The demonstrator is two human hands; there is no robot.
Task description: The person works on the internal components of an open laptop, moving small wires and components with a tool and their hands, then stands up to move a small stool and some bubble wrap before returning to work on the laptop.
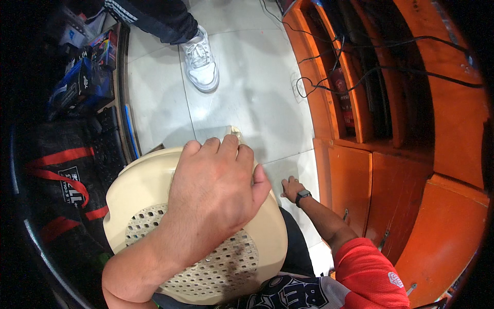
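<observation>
A beige plastic stool (146, 177) with a perforated panel in its seat is close in front of me. My left hand (218, 177) lies across it, fingers curled over its far edge and the thumb pointing right. A small beige end (234, 130) juts out just beyond those fingertips, perhaps a leg of the stool. What the fingertips press on underneath is hidden. To the right and lower down, my right hand (291, 188) reaches toward the floor with its fingers apart. It appears to hold nothing, and a dark watch (303, 194) is on that wrist.
Another person's white shoe (200, 64) stands on the pale tiled floor (247, 62) ahead. Orange cabinets (350, 180) line the right side, with black cables (370, 72) hanging across their shelves. At left are boxes (82, 85) and a black bag (62, 180) with red straps.
</observation>
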